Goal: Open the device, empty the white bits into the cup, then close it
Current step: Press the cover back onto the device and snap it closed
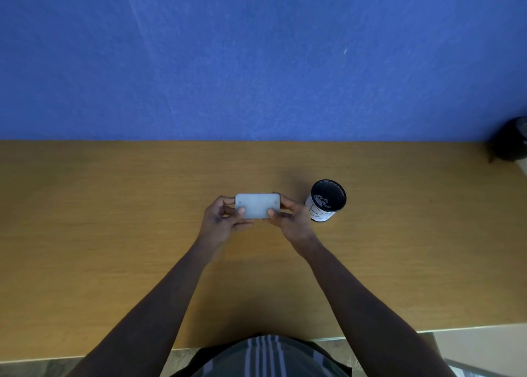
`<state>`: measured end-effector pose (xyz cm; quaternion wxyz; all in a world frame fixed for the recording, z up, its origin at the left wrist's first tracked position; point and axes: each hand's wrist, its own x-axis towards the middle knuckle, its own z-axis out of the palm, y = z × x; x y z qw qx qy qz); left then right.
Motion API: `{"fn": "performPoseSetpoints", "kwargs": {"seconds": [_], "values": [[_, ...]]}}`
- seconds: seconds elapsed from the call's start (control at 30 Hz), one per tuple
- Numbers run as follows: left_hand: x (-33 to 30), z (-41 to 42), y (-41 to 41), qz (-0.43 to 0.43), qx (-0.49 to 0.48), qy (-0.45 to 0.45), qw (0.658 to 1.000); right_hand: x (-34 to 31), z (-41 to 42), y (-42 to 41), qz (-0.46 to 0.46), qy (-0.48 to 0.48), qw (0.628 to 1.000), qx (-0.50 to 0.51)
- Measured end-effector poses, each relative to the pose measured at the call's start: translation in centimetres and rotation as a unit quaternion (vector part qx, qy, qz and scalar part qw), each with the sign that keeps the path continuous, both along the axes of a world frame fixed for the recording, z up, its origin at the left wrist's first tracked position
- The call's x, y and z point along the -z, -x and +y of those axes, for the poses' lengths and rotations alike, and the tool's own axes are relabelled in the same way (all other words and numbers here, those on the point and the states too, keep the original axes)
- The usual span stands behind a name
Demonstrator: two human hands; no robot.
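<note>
Both hands hold the device (257, 205), a flat pale grey rectangular case with rounded corners, just above the middle of the wooden surface (114, 234). The left hand (221, 222) grips its left end, thumb pressed on the near left corner of the top face and fingers curled round the short edge. The right hand (291, 220) grips the right end in the same way, thumb on the near right corner, fingers wrapped behind the edge. The broad face of the device is turned up toward the camera, with two small dark dots near its far corners. Whether its halves are fully shut together cannot be told from this angle.

Just to the right of the right hand stands the cup (326, 201), upright on the surface, near the hand but apart from it. Its inside is dark and its outer wall is white with thin drawn lines. The white bits (322, 200) lie in a small heap inside, against the near left wall.

Nothing lies between the device and the cup. A blue wall (256, 57) rises behind the far edge of the surface. At the far right edge a dark object (510, 143) sits, blurred and cut off. At the bottom, a striped shirt (265, 356) shows at the near edge of the surface.
</note>
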<state>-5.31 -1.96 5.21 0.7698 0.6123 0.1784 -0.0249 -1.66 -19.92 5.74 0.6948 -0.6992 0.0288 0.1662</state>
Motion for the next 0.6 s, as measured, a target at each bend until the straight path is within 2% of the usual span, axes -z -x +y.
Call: {"fn": "performPoseSetpoints", "kwargs": {"seconds": [0.13,0.47,0.6], "values": [[0.3,0.2,0.1,0.004,0.001,0.007,1.0,0.3,-0.2,0.1,0.011,-0.016,1.0,-0.002],[-0.1,-0.5,-0.3,0.007,-0.025,-0.029,0.999,0.4,0.4,0.2,0.051,-0.029,0.994,0.087],[-0.4,-0.7,-0.2,0.01,-0.01,-0.04,0.999,0.4,0.3,-0.2,0.055,-0.007,0.992,0.112]]}}
